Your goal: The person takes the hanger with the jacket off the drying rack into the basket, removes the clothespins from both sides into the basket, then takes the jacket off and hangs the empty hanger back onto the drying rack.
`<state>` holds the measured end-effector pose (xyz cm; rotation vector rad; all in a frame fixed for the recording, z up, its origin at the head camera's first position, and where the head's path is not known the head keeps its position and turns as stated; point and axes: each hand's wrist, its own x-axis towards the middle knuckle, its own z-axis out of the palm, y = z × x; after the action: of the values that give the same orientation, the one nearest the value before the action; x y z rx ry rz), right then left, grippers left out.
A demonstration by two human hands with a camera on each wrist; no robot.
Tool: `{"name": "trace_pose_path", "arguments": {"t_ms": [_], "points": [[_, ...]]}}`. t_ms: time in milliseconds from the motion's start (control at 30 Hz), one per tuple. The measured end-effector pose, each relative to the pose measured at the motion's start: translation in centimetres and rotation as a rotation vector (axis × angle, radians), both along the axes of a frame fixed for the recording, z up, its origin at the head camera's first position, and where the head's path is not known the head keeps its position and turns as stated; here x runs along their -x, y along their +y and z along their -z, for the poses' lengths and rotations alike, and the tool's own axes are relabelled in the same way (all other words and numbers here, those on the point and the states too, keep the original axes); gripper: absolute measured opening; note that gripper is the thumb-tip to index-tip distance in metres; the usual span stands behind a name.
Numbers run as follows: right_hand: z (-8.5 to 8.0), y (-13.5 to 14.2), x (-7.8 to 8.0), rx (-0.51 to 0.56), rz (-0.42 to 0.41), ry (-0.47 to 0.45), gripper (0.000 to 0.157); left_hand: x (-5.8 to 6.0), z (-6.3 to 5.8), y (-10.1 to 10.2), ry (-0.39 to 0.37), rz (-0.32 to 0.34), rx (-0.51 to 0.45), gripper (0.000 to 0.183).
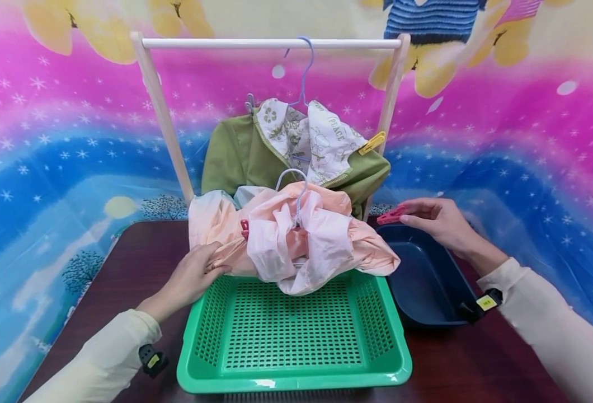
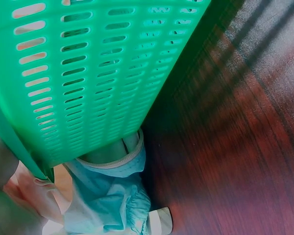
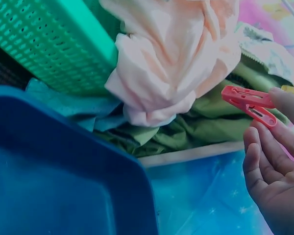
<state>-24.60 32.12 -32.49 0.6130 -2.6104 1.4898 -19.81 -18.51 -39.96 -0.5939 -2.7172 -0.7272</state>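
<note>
A peach-pink jacket (image 1: 326, 240) on a pale hanger (image 1: 299, 196) lies bunched over the back of the green basket (image 1: 191, 336). My left hand (image 1: 188, 277) pinches the jacket's left side between thumb and fingers. A red clothespin (image 1: 245, 229) sits on that side of the jacket. To the right, my right hand (image 1: 442, 224) holds a pinkish-red clothespin (image 1: 391, 214) by one end, between thumb and fingers. The right wrist view shows this clothespin (image 3: 250, 104) beside the jacket's right sleeve (image 3: 157, 63). Only part of my left hand appears at the left wrist view's edge.
A wooden rack (image 1: 271, 43) stands behind, with a green jacket (image 1: 236, 151) on a purple hanger (image 1: 304, 73). A grey clothespin (image 1: 249, 104) and a yellow clothespin (image 1: 373, 143) are on its shoulders. A dark blue bin (image 1: 422, 280) stands right of the basket on the dark wood table (image 1: 140, 263).
</note>
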Motion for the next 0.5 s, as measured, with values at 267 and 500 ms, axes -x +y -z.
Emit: {"name": "trace_pose_path", "arguments": {"t_ms": [267,500], "points": [[1.1,1.0,1.0,-0.033,0.016,-0.054,0.039,-0.1,-0.1,-0.1,-0.004,-0.003,0.001,0.029],[1.9,1.8,1.7,-0.063,0.049,-0.11,0.044,-0.1,-0.1,0.0,-0.007,-0.002,-0.006,0.032]]}}
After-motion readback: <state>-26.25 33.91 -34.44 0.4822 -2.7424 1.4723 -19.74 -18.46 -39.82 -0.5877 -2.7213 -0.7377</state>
